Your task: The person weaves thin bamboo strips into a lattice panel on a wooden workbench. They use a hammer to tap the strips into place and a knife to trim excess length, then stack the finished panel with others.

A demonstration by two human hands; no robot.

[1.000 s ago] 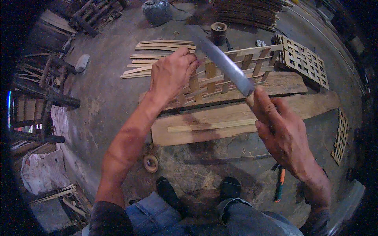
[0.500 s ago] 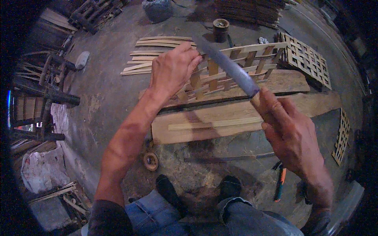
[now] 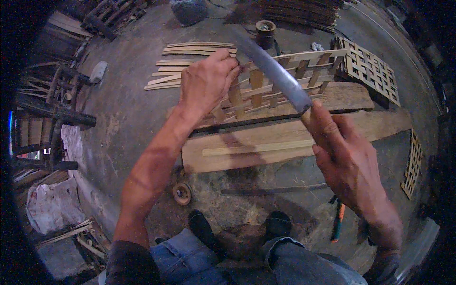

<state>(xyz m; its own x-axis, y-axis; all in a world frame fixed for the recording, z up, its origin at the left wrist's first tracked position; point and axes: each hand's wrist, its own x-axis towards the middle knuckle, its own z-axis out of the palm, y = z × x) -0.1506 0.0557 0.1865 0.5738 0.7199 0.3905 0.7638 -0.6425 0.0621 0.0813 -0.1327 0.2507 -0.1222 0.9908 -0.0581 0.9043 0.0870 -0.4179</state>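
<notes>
The left hand (image 3: 205, 81) rests on the near left end of a bamboo lattice frame (image 3: 285, 78), its fingers (image 3: 228, 64) curled together over the slats. The frame lies on the far edge of two wide wooden planks (image 3: 266, 142) set on the concrete floor (image 3: 128, 109). The right hand (image 3: 349, 164) has its fingers clamped on the handle of a long flat blade (image 3: 270, 69), which slants up and to the left above the frame, its tip near the left hand. A thin bamboo strip (image 3: 259, 148) lies along the near plank. Loose bamboo slats (image 3: 190, 61) lie on the floor just left of the frame, and a finished lattice panel (image 3: 373, 71) sits at its right end.
</notes>
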